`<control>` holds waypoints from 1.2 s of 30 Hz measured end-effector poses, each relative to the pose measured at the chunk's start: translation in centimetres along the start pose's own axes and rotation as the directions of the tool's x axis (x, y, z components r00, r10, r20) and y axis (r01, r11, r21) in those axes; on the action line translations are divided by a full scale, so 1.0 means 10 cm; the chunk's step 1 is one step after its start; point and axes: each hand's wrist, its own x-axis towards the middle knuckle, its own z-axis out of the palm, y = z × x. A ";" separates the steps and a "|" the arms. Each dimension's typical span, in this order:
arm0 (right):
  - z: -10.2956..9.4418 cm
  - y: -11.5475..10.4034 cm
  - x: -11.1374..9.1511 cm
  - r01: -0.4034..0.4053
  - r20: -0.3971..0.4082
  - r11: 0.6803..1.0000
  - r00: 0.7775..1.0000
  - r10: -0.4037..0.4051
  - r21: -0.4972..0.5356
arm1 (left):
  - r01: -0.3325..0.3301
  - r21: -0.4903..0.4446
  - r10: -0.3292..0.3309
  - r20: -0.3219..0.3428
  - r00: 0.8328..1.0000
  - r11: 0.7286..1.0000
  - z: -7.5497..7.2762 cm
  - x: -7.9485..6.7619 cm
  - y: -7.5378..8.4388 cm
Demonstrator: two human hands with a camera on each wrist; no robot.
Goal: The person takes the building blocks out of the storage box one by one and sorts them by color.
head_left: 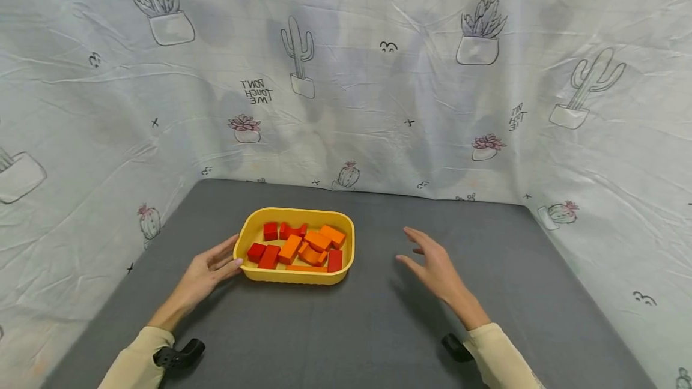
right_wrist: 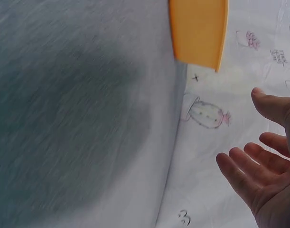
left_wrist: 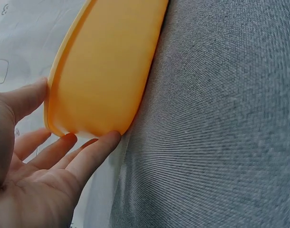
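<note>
A yellow plastic tray [head_left: 294, 278] with rounded corners stands on the grey table, holding several red and orange blocks [head_left: 290, 248]. My left hand [head_left: 202, 275] touches the tray's left end with its fingertips, the thumb at the near corner. In the left wrist view, the thumb of the left hand [left_wrist: 50, 171] meets the rim of the tray [left_wrist: 102, 71], and the other fingers lie fairly straight against its end wall. My right hand [head_left: 435, 269] hovers to the right of the tray, apart from it, with fingers spread and nothing held. The right wrist view shows this hand [right_wrist: 266, 175] empty too.
The grey table [head_left: 351, 335] reaches back to a pale curtain [head_left: 357, 77] printed with cactus drawings, which also runs along both sides. Black bands [head_left: 179, 354] sit by both cream sleeves [head_left: 137, 359].
</note>
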 end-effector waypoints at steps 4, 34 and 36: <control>0.09 -0.08 0.08 0.013 0.004 1.000 1.000 -0.013 -0.004 | -0.002 -0.037 0.002 -0.005 1.000 0.999 0.00 0.00 -0.03; 0.74 -0.69 0.78 -0.030 0.164 0.994 0.986 0.013 0.103 | 0.018 -0.012 -0.018 0.006 1.000 1.000 0.00 0.01 -0.05; 0.77 -0.73 0.84 -0.044 0.213 0.997 0.977 0.030 0.064 | 0.019 0.004 -0.019 0.002 1.000 1.000 0.00 0.01 -0.05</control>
